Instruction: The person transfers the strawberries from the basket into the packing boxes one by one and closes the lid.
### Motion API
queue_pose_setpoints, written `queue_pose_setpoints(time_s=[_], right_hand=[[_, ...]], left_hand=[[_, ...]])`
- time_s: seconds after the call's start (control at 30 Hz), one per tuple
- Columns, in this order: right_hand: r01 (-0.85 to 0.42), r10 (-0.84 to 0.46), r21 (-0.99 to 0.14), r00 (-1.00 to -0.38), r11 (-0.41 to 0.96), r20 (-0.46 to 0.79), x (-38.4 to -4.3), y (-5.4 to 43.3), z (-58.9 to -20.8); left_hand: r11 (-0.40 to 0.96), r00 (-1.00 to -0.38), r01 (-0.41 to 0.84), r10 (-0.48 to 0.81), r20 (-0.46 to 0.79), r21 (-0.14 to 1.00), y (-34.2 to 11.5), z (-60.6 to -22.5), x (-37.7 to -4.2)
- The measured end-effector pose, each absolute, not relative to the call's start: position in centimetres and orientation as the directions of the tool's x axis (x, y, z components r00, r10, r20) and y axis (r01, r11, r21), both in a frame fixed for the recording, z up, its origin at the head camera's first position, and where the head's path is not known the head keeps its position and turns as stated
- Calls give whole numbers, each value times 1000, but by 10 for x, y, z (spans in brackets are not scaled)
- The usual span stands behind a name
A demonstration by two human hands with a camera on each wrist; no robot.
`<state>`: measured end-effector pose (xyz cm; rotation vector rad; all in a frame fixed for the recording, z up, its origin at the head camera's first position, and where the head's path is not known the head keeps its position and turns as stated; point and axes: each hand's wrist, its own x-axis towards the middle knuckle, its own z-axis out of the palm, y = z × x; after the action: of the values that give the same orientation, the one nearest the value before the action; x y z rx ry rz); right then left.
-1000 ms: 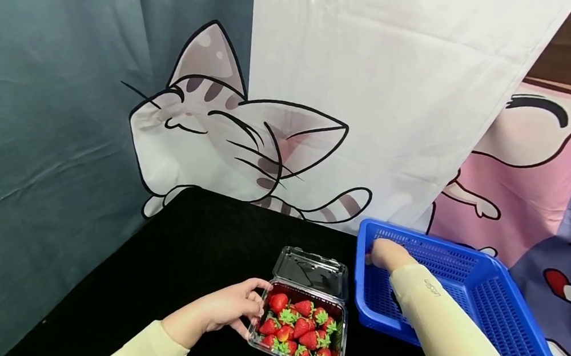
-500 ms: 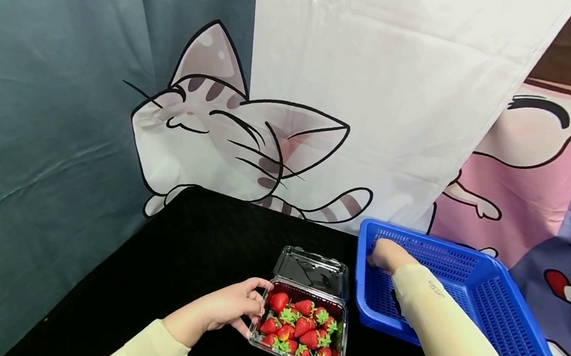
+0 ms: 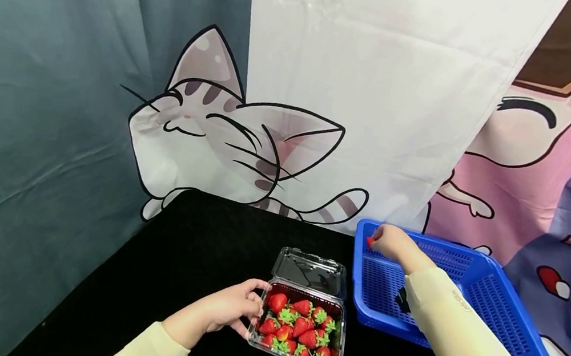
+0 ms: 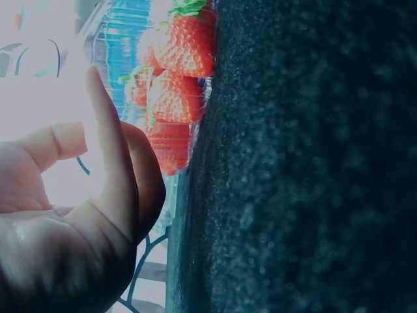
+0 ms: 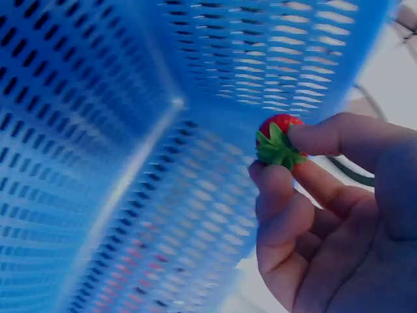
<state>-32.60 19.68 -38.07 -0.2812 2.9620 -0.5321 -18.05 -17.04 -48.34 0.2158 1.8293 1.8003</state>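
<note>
My right hand (image 3: 394, 243) pinches a red strawberry (image 5: 279, 145) with green leaves between thumb and fingertips. It is over the back left corner of a blue slotted basket (image 3: 514, 317), near the rim. No other fruit shows inside the visible part of the basket. At the left side of a clear plastic box (image 3: 343, 344), my left hand (image 3: 229, 308) holds the wall, with curved fingers at the rim and thumb near the front corner. Several strawberries (image 3: 299, 327) fill the box, most with leaves. The left wrist view shows strawberries (image 4: 174, 98) through the box wall beside the fingers.
The hinged lid (image 3: 309, 273) of the box lies back, between the box and the cloth wall. A black cloth (image 3: 169, 258) covers the table. Behind it hang printed curtains (image 3: 401, 97) with a cartoon cat. The right sleeve (image 3: 467, 333) crosses the basket's front edge.
My right hand has risen from low inside the basket's left end to near its back rim, and the strawberry in its fingers now shows. The left hand and box stay in place.
</note>
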Motion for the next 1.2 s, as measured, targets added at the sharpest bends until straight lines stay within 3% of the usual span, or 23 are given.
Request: queue_pose_setpoints(time_s=[0.23, 0.47, 0.8, 0.97, 1.2], right_hand=[[-232, -227, -441, -972, 867, 66, -287, 175, -343], [-266, -235, -476, -964, 838, 126, -224, 143, -327], [-404, -364, -405, -915, 820, 174, -150, 90, -372], [-532, -506, -338, -846, 776, 170, -138, 80, -408], [-556, -553, -333, -826, 762, 114, -134, 84, -430]], left_hand=[[85, -835, -271, 475, -278, 959, -173, -487, -180], [82, -832, -275, 480, -280, 958, -175, -488, -178], [90, -830, -274, 481, -283, 958, -177, -487, -179], [84, -829, -264, 490, -271, 961, -176, -486, -179], [86, -823, -255, 503, -263, 963, -171, -483, -182]])
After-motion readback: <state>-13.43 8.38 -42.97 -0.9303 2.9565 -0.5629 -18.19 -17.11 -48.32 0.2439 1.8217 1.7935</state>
